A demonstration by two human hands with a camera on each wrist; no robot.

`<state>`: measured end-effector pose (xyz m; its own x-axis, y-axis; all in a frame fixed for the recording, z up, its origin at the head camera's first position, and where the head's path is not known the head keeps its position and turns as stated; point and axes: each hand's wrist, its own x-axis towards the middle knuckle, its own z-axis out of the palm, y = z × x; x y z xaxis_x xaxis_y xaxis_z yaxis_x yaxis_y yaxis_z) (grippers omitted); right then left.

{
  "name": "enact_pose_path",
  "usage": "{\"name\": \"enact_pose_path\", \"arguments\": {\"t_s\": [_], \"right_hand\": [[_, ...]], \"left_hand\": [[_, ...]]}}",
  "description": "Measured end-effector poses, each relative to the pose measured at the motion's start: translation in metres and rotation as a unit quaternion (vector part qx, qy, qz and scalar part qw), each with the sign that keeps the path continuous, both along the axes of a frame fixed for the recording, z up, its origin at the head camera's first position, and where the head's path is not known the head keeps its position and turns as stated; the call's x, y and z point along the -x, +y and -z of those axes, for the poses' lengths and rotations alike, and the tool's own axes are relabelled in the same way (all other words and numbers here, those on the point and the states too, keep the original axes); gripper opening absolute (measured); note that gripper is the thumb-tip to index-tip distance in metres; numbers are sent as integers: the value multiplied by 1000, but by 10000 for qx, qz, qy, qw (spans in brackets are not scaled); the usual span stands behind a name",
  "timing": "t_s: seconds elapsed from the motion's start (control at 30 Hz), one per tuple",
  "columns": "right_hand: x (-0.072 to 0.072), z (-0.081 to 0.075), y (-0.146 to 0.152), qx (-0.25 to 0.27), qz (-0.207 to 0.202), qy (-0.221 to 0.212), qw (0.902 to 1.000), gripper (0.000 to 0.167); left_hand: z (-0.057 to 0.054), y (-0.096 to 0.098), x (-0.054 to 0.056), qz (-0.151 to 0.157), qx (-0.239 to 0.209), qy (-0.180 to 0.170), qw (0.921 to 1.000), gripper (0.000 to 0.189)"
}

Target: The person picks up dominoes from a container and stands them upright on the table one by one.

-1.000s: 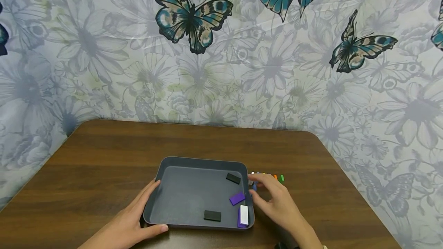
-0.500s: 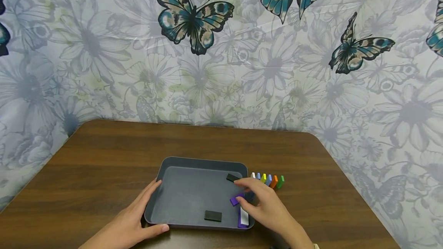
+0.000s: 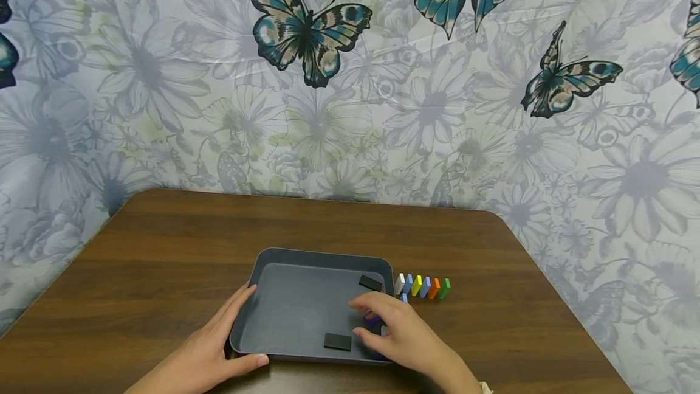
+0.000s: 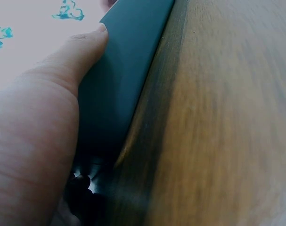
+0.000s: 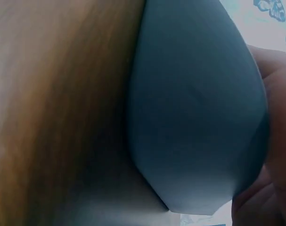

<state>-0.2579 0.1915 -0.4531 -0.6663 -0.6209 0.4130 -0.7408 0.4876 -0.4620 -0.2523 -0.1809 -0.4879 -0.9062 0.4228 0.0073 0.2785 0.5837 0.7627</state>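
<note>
A dark grey tray (image 3: 298, 309) sits on the table in the head view. My left hand (image 3: 205, 345) rests at its front left corner, fingers stretched along the left side and thumb against the front wall. The left wrist view shows that thumb (image 4: 88, 49) on the outer wall. Over the tray's right part hovers my right hand (image 3: 401, 333), thumb and fingers bent and spread apart. Beneath them a purple domino (image 3: 373, 321) shows partly; the white domino near the right wall is mostly hidden. Two black dominoes lie flat, one at the front (image 3: 337, 342) and one at the back right (image 3: 370, 283).
Just right of the tray, several dominoes stand on edge in a row, from white (image 3: 400, 283) through yellow (image 3: 417, 285) to green (image 3: 445, 287). Another blue domino (image 3: 403, 298) peeks out beside the tray's right rim. A butterfly-patterned cloth (image 3: 339, 138) hangs behind the table (image 3: 180, 242).
My right hand has moved left from the tray's right rim to above the inside, uncovering the row of standing dominoes and covering the purple and white ones. My left hand stays put.
</note>
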Motion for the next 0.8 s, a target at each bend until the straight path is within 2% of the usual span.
{"name": "enact_pose_path", "arguments": {"t_s": [0.27, 0.43, 0.6, 0.8], "right_hand": [[0, -4, -4, -222, -34, 28, 9997, 34], [1, -5, -8, -487, -107, -115, 9987, 34], [2, -6, -13, -826, 18, -330, 9960, 31], [2, -5, -16, -1019, 79, -371, 9941, 27]], "left_hand": [[-2, 1, 1, 2, 13, -27, 10000, 110], [-1, 2, 1, 14, 35, 41, 10000, 109], [-1, 2, 2, 16, 46, 52, 10000, 110], [-1, 2, 2, -27, 106, -12, 9999, 111]]}}
